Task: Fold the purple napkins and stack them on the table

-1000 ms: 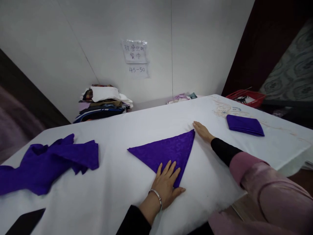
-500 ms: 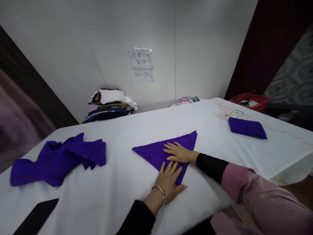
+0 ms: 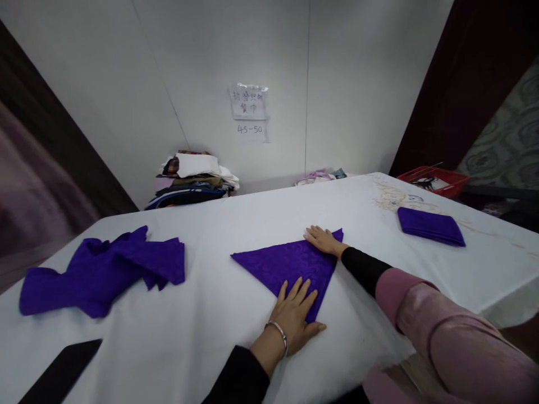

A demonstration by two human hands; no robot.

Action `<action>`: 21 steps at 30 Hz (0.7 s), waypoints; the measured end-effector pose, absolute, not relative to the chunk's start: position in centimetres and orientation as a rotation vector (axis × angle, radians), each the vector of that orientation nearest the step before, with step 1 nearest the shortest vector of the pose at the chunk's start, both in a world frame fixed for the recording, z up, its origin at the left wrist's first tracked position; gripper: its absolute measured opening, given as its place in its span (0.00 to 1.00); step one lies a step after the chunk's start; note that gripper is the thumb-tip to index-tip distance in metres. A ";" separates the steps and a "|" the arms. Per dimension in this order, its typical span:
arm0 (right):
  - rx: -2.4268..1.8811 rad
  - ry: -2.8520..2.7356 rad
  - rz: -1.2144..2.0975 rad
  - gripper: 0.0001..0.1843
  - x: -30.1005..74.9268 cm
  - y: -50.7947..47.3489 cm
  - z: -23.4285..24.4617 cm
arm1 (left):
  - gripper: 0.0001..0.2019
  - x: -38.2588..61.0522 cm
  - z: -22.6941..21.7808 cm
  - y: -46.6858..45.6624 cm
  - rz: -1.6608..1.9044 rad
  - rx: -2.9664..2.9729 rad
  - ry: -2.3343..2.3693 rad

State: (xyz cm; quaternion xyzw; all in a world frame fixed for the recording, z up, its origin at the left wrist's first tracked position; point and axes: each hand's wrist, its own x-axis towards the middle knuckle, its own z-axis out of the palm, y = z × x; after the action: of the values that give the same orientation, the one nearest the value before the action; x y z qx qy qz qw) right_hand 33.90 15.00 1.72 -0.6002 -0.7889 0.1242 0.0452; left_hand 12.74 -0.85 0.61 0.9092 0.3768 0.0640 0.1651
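Note:
A purple cloth folded into a triangle [image 3: 290, 261] lies flat on the white table [image 3: 236, 224]. My left hand [image 3: 297, 317] rests open, fingers spread, on the triangle's near point. My right hand [image 3: 324, 240] lies flat and open on the triangle's far right corner. A silver bangle sits on my left wrist.
A heap of loose purple cloths [image 3: 105, 269] lies at the left. A folded purple cloth [image 3: 430, 225] sits at the right. A black flat object [image 3: 59, 376] is at the near left corner. Stacked fabrics [image 3: 191, 179] and a red basket [image 3: 435, 180] stand beyond the table.
My right hand slid from the middle of the triangle out to its far right corner. My left hand stayed on the near point.

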 end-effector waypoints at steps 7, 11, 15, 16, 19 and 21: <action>-1.197 -2.701 0.607 0.40 28.4 9.8 2.3 | 0.35 12.9 0.6 -0.9 0.162 2.540 1.102; -1.056 -2.810 0.593 0.38 27.5 9.3 1.4 | 0.35 12.9 0.7 -1.0 0.159 2.532 1.112; -1.180 -2.786 0.480 0.38 29.0 11.9 0.8 | 0.36 12.9 0.8 -0.9 0.160 2.538 1.086; -1.224 -2.769 0.453 0.38 29.4 12.6 0.7 | 0.36 12.9 0.8 -0.8 0.160 2.537 1.085; -1.383 -2.700 0.371 0.38 30.7 14.2 0.4 | 0.36 12.9 0.7 -0.8 0.158 2.547 1.079; -1.491 -2.642 0.328 0.37 31.6 14.9 0.2 | 0.36 12.9 0.6 -0.7 0.160 2.565 1.077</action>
State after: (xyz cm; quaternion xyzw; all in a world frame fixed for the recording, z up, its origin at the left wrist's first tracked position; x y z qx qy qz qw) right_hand 31.56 14.91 0.16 -0.4882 -0.8649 0.1075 0.0450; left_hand 12.86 -0.74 0.55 0.9061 0.3804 0.0565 0.1765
